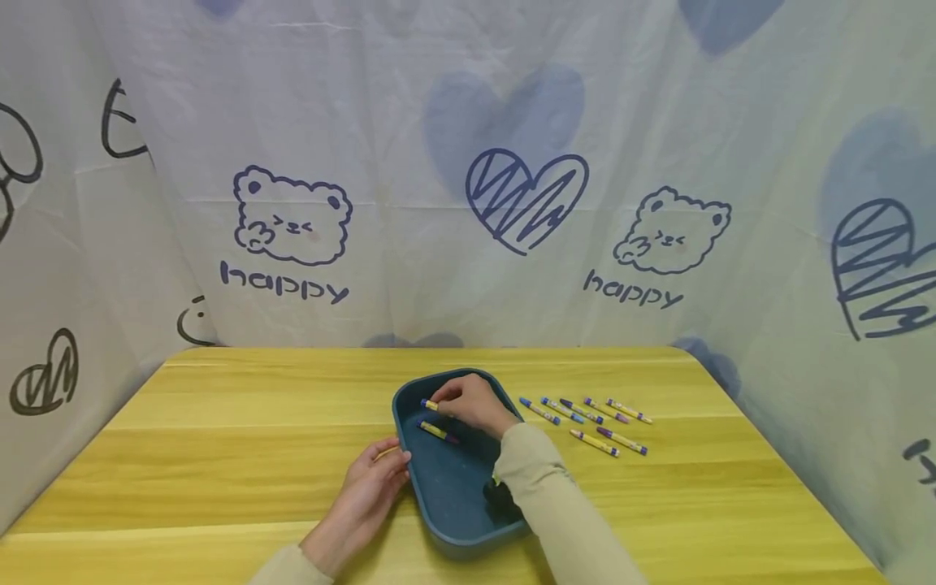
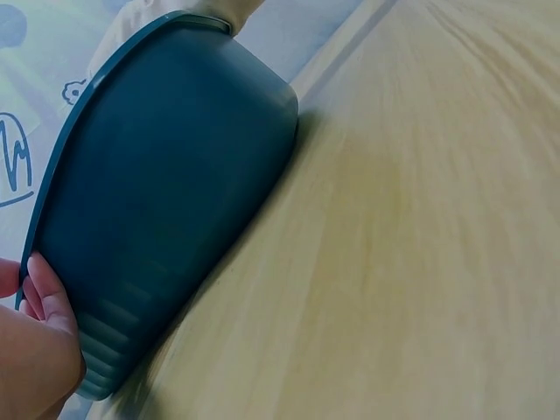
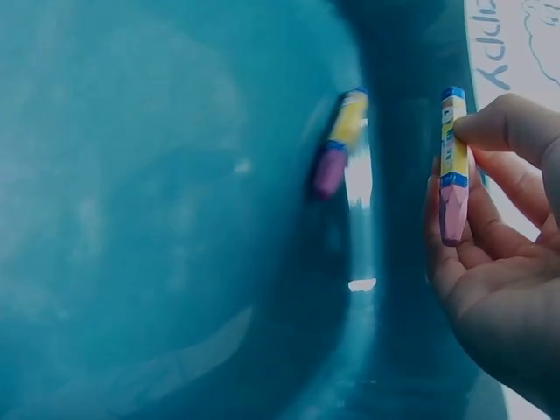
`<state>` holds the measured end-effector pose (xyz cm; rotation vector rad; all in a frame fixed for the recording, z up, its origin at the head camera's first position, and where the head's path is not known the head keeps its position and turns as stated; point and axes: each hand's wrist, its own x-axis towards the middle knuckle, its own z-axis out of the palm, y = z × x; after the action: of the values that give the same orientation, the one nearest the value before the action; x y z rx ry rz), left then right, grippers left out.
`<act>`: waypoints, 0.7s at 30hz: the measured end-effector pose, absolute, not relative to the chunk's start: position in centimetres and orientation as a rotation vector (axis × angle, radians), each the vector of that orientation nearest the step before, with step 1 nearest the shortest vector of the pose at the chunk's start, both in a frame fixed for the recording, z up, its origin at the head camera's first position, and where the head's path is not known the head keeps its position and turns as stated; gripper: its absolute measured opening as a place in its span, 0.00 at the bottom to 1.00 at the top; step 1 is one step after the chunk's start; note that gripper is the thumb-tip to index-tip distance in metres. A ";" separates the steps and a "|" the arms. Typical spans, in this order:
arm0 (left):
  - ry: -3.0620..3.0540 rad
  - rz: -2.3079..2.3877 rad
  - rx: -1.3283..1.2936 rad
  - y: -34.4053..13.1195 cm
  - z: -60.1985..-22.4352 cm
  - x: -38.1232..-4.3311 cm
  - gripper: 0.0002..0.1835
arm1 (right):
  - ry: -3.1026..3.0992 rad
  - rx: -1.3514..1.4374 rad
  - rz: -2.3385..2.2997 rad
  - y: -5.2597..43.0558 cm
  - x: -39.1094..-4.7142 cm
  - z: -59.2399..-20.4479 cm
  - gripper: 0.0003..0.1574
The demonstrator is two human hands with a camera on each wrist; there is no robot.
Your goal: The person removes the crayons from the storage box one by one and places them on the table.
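A dark teal plastic bin [image 1: 446, 487] stands on the wooden table. My left hand [image 1: 373, 487] grips its left rim, thumb and fingers pinching the edge in the left wrist view. Over the far part of the bin, my right hand [image 1: 471, 402] pinches a pink crayon [image 3: 453, 166] in a yellow and blue wrapper between thumb and fingers. In the right wrist view its pink tip points down the frame. A purple crayon [image 1: 439, 432] with a yellow wrapper lies on the bin floor below that hand. The right forearm covers part of the bin's right side.
Several crayons [image 1: 595, 443] in yellow wrappers lie loosely on the table [image 1: 256, 447] to the right of the bin, some close together. A white curtain [image 1: 409, 162] with hearts and bear drawings hangs behind the table and along both sides.
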<state>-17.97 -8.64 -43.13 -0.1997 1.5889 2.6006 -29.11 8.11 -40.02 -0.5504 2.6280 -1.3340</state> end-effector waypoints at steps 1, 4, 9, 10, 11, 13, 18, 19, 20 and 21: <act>1.587 2.603 -0.202 -8.6 -43.1 -18.0 0.15 | 2.624 -0.553 -1.338 8.2 -29.1 -39.8 0.08; 1.588 2.606 -0.200 -8.6 -43.1 -17.9 0.15 | 2.627 -0.566 -1.324 8.4 -29.1 -38.8 0.08; 1.586 2.599 -0.195 -8.6 -43.1 -18.0 0.17 | 2.609 -0.585 -1.332 8.8 -29.2 -37.2 0.09; 1.584 2.599 -0.195 -8.6 -43.1 -18.0 0.17 | 2.601 -0.589 -1.343 9.0 -29.2 -36.9 0.09; 1.585 2.598 -0.195 -8.6 -43.0 -18.0 0.17 | 2.595 -0.593 -1.349 9.1 -29.3 -36.6 0.10; 1.588 2.600 -0.195 -8.6 -43.0 -18.0 0.17 | 2.597 -0.589 -1.349 9.4 -29.3 -35.9 0.10; 1.594 2.601 -0.212 -8.6 -43.0 -17.9 0.16 | 2.620 -0.601 -1.306 10.3 -29.4 -33.9 0.11; 1.593 2.602 -0.212 -8.6 -43.0 -17.9 0.16 | 2.622 -0.606 -1.293 10.6 -29.4 -33.5 0.11; 1.593 2.602 -0.214 -8.6 -43.0 -17.9 0.16 | 2.627 -0.607 -1.277 10.8 -29.5 -33.2 0.11; 1.593 2.604 -0.214 -8.6 -43.0 -17.9 0.16 | 2.627 -0.603 -1.264 11.1 -29.5 -32.9 0.11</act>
<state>-17.90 -8.55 -42.97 -0.2143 1.5928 2.6036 -29.52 11.13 -32.93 -0.6035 2.6269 -1.2642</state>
